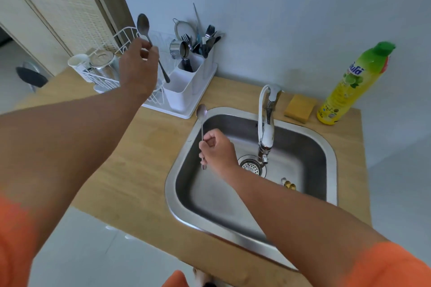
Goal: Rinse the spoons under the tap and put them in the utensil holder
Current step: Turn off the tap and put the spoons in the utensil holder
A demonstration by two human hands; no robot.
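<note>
Spoons are being held one in each hand. The table (144, 170) is carrying a sink (186, 212) at 4 o'clock and a white holder (184, 93) at 12, already standing full of cutlery. The left hand (137, 70) is pinching a dark spoon (149, 39) bowl-up just beside the holder. The right hand (218, 150) is gripping a second spoon (201, 114), bowl-up, over the sink's 10 o'clock rim, near the tap (265, 128).
</note>
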